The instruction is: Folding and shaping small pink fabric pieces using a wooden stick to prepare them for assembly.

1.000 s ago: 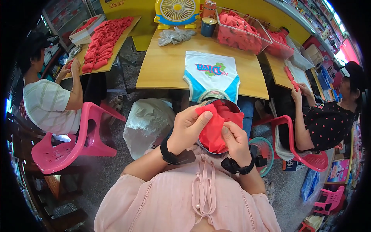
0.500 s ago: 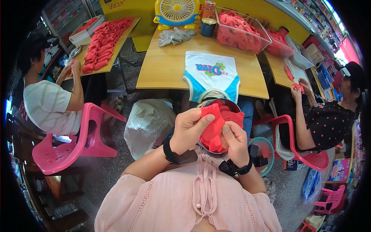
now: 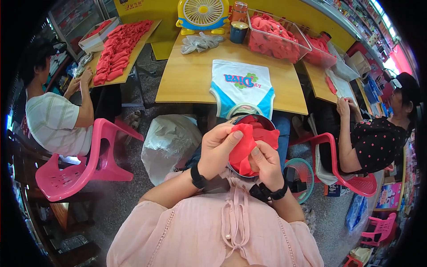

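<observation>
Both of my hands hold a piece of red cloth [image 3: 243,147] close to my chest. My left hand [image 3: 218,149] pinches its upper left edge with thumb and fingers. My right hand [image 3: 267,162] grips the lower right part. Under the cloth sits a round metal bowl [image 3: 262,121] holding more red cloth on my lap. Beyond it, a white and blue garment [image 3: 240,86] with a printed front lies flat on the wooden table [image 3: 187,80], hanging over its near edge.
A clear bin of red cloth [image 3: 273,35], a yellow fan [image 3: 203,13] and a dark jar [image 3: 239,32] stand at the table's far side. A white sack [image 3: 167,142] is on the floor. People sit on pink chairs at left [image 3: 58,120] and right [image 3: 378,138].
My hands have shifted slightly on the red cloth, folding it tighter; the left thumb now presses across its top. Nothing else has moved.
</observation>
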Tool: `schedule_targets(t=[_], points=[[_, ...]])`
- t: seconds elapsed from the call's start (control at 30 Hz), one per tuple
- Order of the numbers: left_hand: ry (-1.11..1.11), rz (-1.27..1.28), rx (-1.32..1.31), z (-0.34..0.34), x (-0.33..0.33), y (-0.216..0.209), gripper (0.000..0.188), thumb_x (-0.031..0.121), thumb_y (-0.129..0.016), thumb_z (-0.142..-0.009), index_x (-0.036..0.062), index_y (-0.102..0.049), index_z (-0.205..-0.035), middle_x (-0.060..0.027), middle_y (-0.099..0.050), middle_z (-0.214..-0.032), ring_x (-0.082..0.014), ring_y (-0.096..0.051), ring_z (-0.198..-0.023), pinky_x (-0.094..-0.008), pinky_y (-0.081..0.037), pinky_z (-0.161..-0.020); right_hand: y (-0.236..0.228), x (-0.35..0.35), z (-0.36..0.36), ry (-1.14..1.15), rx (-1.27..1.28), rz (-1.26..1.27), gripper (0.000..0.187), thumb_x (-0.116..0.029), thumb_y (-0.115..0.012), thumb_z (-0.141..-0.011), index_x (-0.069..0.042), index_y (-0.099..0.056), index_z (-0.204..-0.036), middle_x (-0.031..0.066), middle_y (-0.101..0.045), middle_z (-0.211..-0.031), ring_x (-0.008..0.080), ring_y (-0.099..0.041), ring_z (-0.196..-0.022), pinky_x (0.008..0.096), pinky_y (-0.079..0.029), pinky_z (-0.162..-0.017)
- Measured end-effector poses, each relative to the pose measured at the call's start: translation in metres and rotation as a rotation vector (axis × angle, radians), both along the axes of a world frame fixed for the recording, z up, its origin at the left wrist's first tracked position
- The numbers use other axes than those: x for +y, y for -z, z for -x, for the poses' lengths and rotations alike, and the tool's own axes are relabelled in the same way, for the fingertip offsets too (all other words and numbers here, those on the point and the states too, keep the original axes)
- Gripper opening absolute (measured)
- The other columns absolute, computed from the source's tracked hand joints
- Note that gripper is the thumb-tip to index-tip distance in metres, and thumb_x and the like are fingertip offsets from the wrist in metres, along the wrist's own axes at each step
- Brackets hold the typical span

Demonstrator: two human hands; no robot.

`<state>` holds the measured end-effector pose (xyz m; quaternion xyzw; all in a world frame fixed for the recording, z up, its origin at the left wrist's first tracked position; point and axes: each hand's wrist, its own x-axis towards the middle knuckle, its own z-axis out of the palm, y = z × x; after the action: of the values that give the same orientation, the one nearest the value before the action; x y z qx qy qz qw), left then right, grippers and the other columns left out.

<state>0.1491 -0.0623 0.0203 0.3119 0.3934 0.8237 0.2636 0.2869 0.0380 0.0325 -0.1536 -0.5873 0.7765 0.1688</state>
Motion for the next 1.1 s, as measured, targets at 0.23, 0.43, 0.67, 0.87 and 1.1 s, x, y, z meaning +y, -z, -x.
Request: schedule_targets(t=[0.23, 0.43, 0.67, 0.87, 1.1], points=[[-0.040, 0.177, 0.274, 0.014, -0.007, -0.014, 0.022, 0.017, -0.057, -0.098, -0.0017, -0.069, -0.097, -0.0049, -0.067, -0.096, -0.0095, -0.060, -0.081, -0.0236, -0.047, -0.073, -0.002, 0.001, 0.001, 0.061, -0.114, -0.483, 0.019, -0.013, -0.054, -0.099, 0.004, -0.061, -0.101, 0.0076, -0.064, -0.082, 0.0116, -0.058, -0.074, 0.0252, -0.046, -0.068], [0.032, 0.243, 0.294, 0.012, -0.007, -0.012, 0.026, 0.019, -0.055, -0.099, -0.0034, -0.069, -0.096, -0.0077, -0.068, -0.102, -0.0101, -0.061, -0.084, -0.0244, -0.048, -0.075, 0.003, 0.004, 0.001, 0.126, -0.051, -0.539, 0.020, -0.015, -0.054, -0.099, 0.004, -0.061, -0.100, 0.0050, -0.062, -0.078, 0.0095, -0.054, -0.068, 0.0236, -0.044, -0.062], [0.041, 0.111, 0.097, 0.009, -0.007, -0.005, 0.024, 0.017, -0.056, -0.098, -0.0020, -0.065, -0.109, -0.0097, -0.067, -0.108, -0.0110, -0.062, -0.090, -0.0243, -0.049, -0.080, -0.002, 0.000, -0.003, 0.040, -0.046, -0.064, 0.020, -0.017, -0.051, -0.101, 0.000, -0.060, -0.099, -0.0051, -0.050, -0.071, 0.0017, -0.039, -0.059, 0.0183, -0.030, -0.053], [0.022, 0.124, 0.087, 0.018, -0.006, -0.014, 0.017, 0.009, -0.064, -0.093, -0.0020, -0.066, -0.105, -0.0057, -0.066, -0.103, -0.0092, -0.061, -0.088, -0.0227, -0.048, -0.077, -0.004, 0.001, 0.001, 0.034, -0.023, -0.254, 0.021, -0.018, -0.050, -0.102, 0.000, -0.059, -0.098, -0.0055, -0.047, -0.069, 0.0014, -0.036, -0.055, 0.0192, -0.027, -0.048], [0.113, 0.035, -0.116, 0.006, 0.000, -0.004, 0.008, 0.006, -0.065, -0.092, 0.0027, -0.063, -0.098, 0.0014, -0.064, -0.094, -0.0050, -0.058, -0.085, -0.0204, -0.047, -0.074, 0.009, -0.002, 0.002, -0.004, 0.098, 0.101, 0.024, -0.024, -0.049, -0.102, -0.002, -0.058, -0.099, -0.0064, -0.039, -0.060, 0.0027, -0.029, -0.048, 0.0225, -0.021, -0.044]])
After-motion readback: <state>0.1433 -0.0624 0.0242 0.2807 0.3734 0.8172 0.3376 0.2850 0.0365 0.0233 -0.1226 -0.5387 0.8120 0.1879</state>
